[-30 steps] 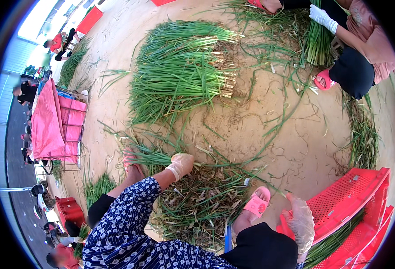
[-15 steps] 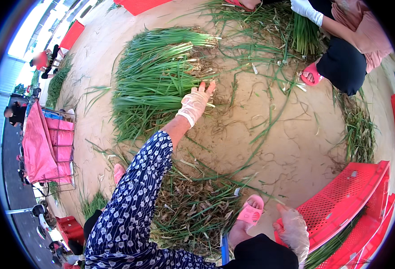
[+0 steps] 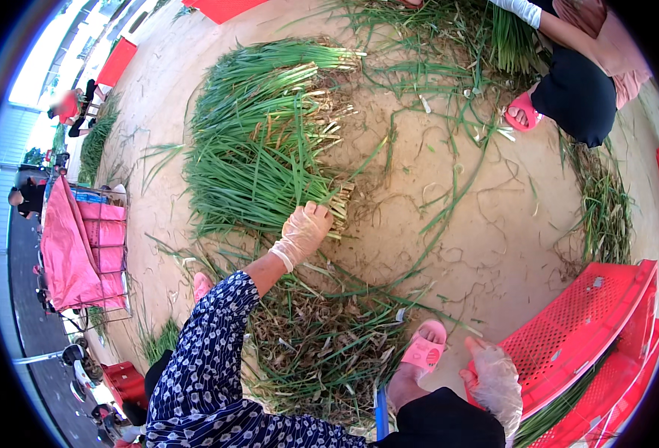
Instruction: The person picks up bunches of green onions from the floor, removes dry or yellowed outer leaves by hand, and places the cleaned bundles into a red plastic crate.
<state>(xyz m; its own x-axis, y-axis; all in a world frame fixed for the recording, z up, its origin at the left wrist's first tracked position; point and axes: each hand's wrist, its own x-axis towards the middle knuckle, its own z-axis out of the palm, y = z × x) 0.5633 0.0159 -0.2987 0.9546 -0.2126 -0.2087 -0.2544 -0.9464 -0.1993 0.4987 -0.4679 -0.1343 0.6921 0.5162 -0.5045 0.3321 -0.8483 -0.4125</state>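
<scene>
My left hand [image 3: 305, 230], in a thin clear glove, reaches over the near end of a long pile of green chives [image 3: 251, 142]. Its fingers curl over a bunch beside the pale cut ends, which point right; the fingertips are partly hidden. My right hand [image 3: 497, 382], also in a clear glove, hovers by the near red crate [image 3: 572, 336]. Its thumb and fingers are apart, and nothing shows between them. More chives lie inside the crates at lower right.
Below my left hand lies a heap of dry leaf trimmings [image 3: 322, 351], between my feet in pink sandals [image 3: 424, 347]. A person [image 3: 580, 82] squats at upper right with chives. A pink-covered cart [image 3: 83, 246] stands at left, and a red crate [image 3: 116, 61] is farther back.
My left hand has moved down and left along the pile's stem ends, toward its near end, and its fingers are more curled. My right hand has barely moved.
</scene>
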